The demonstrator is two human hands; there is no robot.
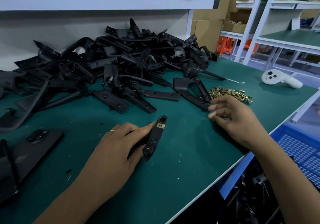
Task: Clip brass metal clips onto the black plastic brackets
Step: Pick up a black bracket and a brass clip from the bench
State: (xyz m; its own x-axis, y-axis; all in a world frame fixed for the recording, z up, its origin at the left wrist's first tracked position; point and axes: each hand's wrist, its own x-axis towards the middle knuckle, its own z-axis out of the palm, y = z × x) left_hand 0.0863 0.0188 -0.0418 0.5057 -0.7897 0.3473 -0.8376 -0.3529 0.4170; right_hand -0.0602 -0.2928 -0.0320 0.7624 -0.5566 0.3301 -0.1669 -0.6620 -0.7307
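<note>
The right hand (232, 112) has motion-blurred fingers (213, 110), so whether they pinch a brass clip cannot be told. The left hand (119, 144) covers the held black bracket's (154, 137) far side. The frame's left edge crops the bracket pile (107, 67).

Black brackets (121, 67), brass clips (230, 93), green mat (173, 163).

A green-topped bench (173, 171) carries a heap of black brackets (121, 64); loose brass clips (230, 92); a white controller (280, 80); a dark phone (34, 147).
</note>
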